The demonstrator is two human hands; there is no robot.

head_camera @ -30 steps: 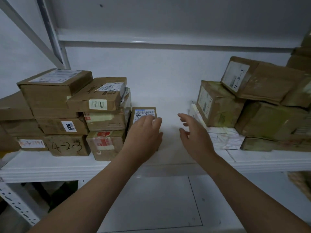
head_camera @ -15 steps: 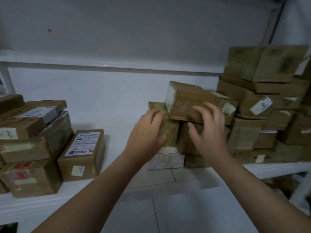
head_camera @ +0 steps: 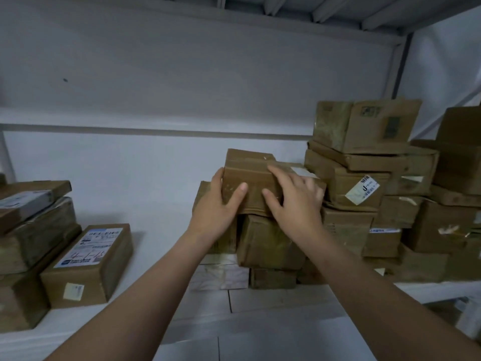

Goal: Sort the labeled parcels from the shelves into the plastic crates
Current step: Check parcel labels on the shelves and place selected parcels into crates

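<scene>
In the head view, the left hand [head_camera: 216, 212] and right hand [head_camera: 296, 204] clasp the tilted top parcel [head_camera: 250, 173] on the stack [head_camera: 268, 241] on the shelf [head_camera: 161, 217]; lifting it straight up should keep the lower boxes steady.

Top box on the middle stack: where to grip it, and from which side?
Grip the top box by its left end and top, from the front: it is wide, tilted, and hemmed in by the taller stack on its right. Left hand and right hand hold it so.
</scene>
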